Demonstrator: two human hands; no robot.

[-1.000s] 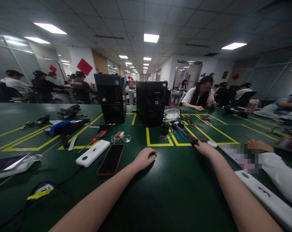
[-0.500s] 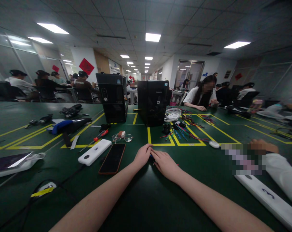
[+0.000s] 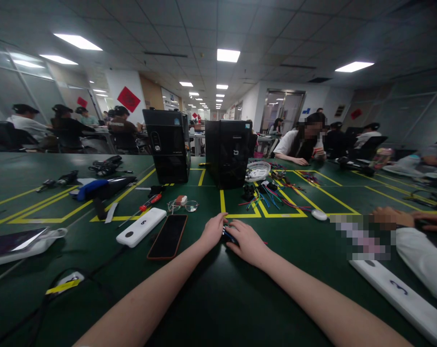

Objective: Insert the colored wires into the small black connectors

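My left hand (image 3: 212,231) rests low over the green table, its fingers curled against the left end of a small black-and-blue thing (image 3: 228,235). From the other side my right hand (image 3: 246,241) closes over the same thing, with its thumb along the near side. Most of it is hidden under my fingers, so its kind cannot be made out. A bit of red shows just past the right hand's outer edge. To the left of my hands lie a dark phone (image 3: 168,237) in a brown case and a white power bank (image 3: 141,227) marked 8.
Two black computer towers (image 3: 166,144) stand beyond my hands. Coloured wires (image 3: 267,195), a white basket (image 3: 257,171) and a white mouse (image 3: 319,215) lie right. Glasses (image 3: 191,206) and a red screwdriver (image 3: 146,203) lie left. A co-worker's sleeve (image 3: 419,260) is near a white bar (image 3: 399,299).
My fingertips have drawn slightly apart, and more of the black-and-blue thing shows between them. At the right, another hand shows beside the co-worker's wrist.
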